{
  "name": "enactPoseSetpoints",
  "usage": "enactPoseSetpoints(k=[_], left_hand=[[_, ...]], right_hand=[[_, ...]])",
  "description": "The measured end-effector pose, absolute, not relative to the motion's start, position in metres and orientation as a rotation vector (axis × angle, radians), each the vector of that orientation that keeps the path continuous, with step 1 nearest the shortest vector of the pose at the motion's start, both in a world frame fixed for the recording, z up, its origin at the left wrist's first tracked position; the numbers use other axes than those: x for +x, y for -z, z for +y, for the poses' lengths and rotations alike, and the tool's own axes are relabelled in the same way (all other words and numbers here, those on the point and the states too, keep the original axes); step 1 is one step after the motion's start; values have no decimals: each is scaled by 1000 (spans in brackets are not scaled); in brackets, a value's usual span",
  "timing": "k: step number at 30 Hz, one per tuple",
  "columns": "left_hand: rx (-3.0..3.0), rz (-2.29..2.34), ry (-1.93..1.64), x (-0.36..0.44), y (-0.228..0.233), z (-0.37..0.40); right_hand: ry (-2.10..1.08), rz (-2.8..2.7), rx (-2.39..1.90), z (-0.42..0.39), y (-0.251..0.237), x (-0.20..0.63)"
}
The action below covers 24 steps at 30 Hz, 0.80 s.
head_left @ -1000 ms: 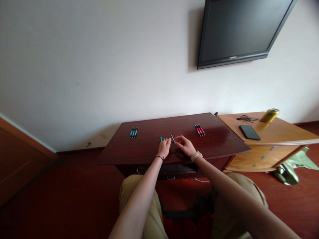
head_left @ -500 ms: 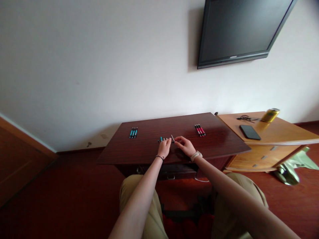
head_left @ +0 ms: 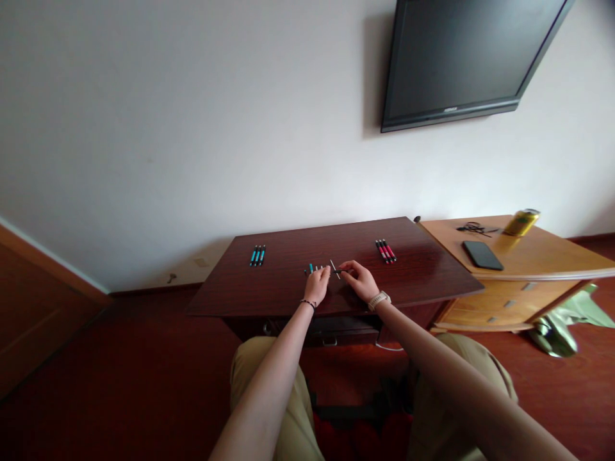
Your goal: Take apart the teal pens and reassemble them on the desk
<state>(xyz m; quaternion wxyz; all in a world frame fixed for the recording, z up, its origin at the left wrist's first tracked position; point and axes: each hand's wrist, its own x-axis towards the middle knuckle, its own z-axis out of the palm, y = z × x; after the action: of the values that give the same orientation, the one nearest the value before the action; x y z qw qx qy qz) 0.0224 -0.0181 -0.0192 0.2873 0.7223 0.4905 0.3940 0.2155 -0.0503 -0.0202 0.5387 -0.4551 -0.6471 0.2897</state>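
On the dark brown table (head_left: 288, 246), both my hands are close together near the front edge. My left hand (head_left: 318, 286) has its fingers pressed together; whatever they hold is hidden. My right hand (head_left: 359, 282) pinches a small dark pen part (head_left: 338, 271) that points toward my left hand. A thin white stick, like a pen refill (head_left: 334, 266), lies slanted between the hands. Just beyond my left hand are a teal pen barrel (head_left: 311, 267) and several small pale and dark pieces, partly covered by my fingers.
Teal pens (head_left: 257, 256) lie in a row at the left, and red-pink pens (head_left: 385, 251) at the right. A wooden dresser (head_left: 542, 253) beside the table bears a phone (head_left: 482, 255), a dark cable (head_left: 475, 228) and a yellow can (head_left: 521, 222). A television (head_left: 466, 57) hangs above.
My right hand has shifted slightly right, away from my left. The dark part in its fingers and more of the white stick now show. My left hand has stayed put.
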Motion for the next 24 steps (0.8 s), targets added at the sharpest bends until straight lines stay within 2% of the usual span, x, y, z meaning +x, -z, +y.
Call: enactPoseSetpoints(k=[24], left_hand=[[1859, 1239, -1142, 23, 15, -25]], right_hand=[[-600, -1361, -1245, -44, 31, 217]])
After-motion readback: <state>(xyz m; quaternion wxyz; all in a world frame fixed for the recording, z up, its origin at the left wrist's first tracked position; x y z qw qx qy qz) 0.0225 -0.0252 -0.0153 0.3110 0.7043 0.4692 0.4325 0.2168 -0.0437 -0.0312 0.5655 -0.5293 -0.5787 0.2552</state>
